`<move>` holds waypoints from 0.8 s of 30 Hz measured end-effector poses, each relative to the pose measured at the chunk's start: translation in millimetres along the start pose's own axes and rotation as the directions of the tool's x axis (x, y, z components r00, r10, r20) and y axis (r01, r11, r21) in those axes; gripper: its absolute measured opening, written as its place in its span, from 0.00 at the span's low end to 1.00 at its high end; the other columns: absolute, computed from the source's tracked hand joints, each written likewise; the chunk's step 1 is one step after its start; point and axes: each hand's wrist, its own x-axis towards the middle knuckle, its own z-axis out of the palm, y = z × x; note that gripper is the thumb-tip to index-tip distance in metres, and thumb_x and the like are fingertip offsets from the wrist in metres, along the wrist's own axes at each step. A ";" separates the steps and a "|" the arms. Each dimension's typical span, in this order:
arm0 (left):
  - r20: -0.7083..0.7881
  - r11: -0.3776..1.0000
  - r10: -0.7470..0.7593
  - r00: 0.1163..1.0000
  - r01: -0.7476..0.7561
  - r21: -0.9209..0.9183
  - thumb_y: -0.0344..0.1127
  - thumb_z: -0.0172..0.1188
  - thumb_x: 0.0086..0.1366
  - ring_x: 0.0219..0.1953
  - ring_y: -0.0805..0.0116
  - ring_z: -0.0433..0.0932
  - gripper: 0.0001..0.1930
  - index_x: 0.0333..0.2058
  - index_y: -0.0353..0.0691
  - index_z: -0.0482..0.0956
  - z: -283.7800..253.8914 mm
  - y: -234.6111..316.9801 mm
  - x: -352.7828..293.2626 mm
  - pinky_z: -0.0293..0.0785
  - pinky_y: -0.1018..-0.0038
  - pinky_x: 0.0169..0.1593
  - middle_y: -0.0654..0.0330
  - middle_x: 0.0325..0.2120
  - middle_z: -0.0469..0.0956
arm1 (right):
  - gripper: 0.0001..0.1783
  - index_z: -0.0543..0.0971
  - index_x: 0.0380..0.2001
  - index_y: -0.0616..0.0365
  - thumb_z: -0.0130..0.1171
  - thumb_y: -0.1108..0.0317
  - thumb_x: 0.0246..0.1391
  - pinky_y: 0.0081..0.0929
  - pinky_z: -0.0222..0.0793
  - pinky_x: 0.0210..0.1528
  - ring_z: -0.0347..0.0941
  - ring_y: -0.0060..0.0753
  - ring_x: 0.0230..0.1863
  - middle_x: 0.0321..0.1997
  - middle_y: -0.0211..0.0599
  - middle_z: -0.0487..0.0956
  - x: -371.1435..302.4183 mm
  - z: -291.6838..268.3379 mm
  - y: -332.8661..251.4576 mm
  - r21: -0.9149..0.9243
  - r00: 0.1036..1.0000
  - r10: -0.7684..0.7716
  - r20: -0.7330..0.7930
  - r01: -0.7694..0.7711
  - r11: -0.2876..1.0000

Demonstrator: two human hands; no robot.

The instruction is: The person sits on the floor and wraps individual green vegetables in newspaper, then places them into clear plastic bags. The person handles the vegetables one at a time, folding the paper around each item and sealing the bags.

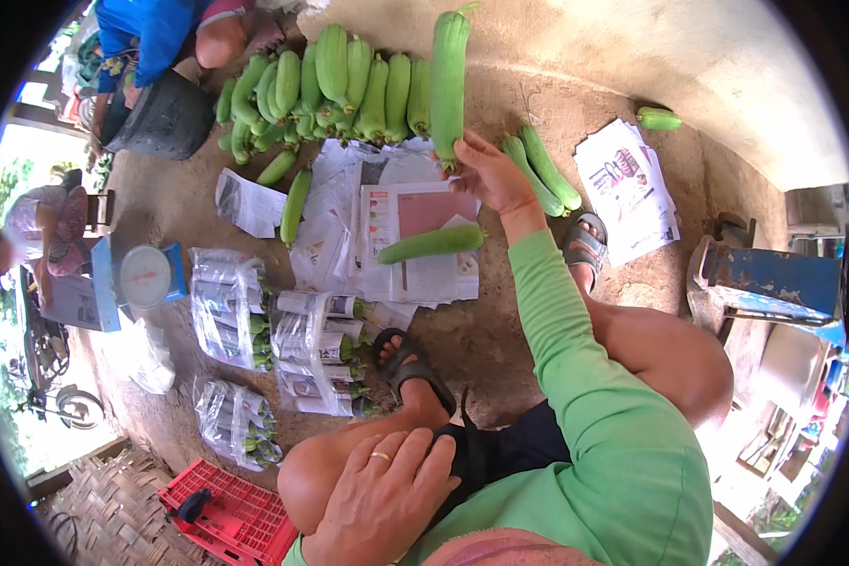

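Observation:
My right hand (490, 174) is raised at the far side, its fingers closed round the lower end of a long green luffa gourd (450, 80) held upright. Below that hand a second luffa (431, 242) lies across spread newspaper sheets (371, 269). My left hand (385, 481), a ring on one finger, lies flat over my left knee with the fingers stretched out and nothing in it. Beyond the paper, many luffas (332, 71) are piled in a row. Two more luffas (542, 170) rest on the ground just right of my right hand.
Clear plastic bags of newspaper-wrapped gourds (316, 354) lie at left, near a blue dial scale (165, 274). A red crate (231, 514) stands near left. More newspaper (625, 189) lies at right. A black bucket (163, 118) stands far left; two other people are at the left side.

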 end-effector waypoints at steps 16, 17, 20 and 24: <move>-0.144 0.995 0.088 0.986 -0.082 0.048 0.41 0.68 0.65 0.50 0.55 0.80 0.20 0.50 0.41 0.74 15.1 7.7 -9.0 0.73 0.60 0.53 0.57 0.43 0.77 | 0.29 0.70 0.69 0.60 0.62 0.60 0.71 0.38 0.80 0.58 0.80 0.32 0.56 0.57 0.35 0.81 -43.9 122.0 -25.1 -0.022 0.909 -0.080 0.409 0.097 0.995; -0.173 0.994 0.105 0.979 -0.096 0.059 0.41 0.68 0.65 0.48 0.56 0.80 0.18 0.47 0.41 0.73 15.4 7.4 -9.7 0.73 0.60 0.50 0.57 0.39 0.75 | 0.29 0.71 0.69 0.59 0.62 0.60 0.71 0.37 0.80 0.58 0.80 0.31 0.55 0.57 0.34 0.81 -44.9 122.9 -25.1 -0.030 0.897 -0.090 0.433 0.114 0.993; -0.198 0.992 0.120 0.973 -0.111 0.052 0.40 0.68 0.65 0.48 0.57 0.80 0.17 0.47 0.41 0.73 19.3 5.5 -11.4 0.73 0.60 0.50 0.57 0.38 0.75 | 0.28 0.71 0.69 0.58 0.62 0.60 0.71 0.37 0.80 0.57 0.80 0.30 0.55 0.57 0.33 0.81 -50.7 120.7 -25.8 -0.065 0.880 -0.099 0.464 0.145 0.987; -0.128 0.997 0.071 0.989 -0.067 0.032 0.41 0.68 0.65 0.51 0.54 0.80 0.20 0.51 0.41 0.75 14.8 6.8 -11.4 0.73 0.59 0.54 0.57 0.45 0.79 | 0.28 0.70 0.69 0.57 0.61 0.59 0.71 0.38 0.79 0.58 0.80 0.31 0.56 0.59 0.33 0.81 -50.5 118.7 -26.2 -0.060 0.891 -0.088 0.445 0.128 0.990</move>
